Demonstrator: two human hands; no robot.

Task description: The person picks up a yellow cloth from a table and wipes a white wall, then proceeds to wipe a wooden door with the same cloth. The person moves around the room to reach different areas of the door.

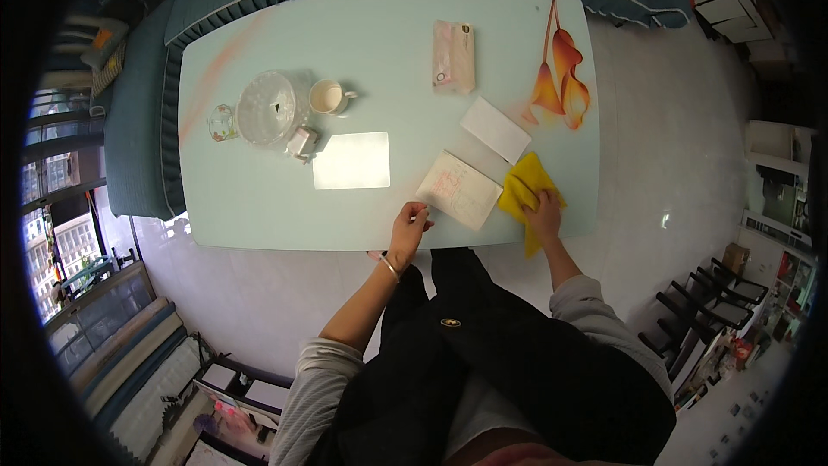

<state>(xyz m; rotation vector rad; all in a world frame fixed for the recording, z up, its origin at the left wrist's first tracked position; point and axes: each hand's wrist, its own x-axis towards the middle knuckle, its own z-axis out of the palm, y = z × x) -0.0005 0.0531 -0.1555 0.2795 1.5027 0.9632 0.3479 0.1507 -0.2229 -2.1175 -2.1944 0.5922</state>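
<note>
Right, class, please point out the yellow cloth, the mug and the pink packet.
Yellow cloth (522, 183), head view: its upper part.
Mug (327, 97), head view: its open inside.
Pink packet (454, 57), head view: middle of its top face.

On the bench, the cloth lies right of the notebook, the mug and bowl well left.

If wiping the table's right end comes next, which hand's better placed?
Probably the right hand: it rests on the yellow cloth, near the right end of the table. The left hand is farther off, beside the red-marked paper.
</note>
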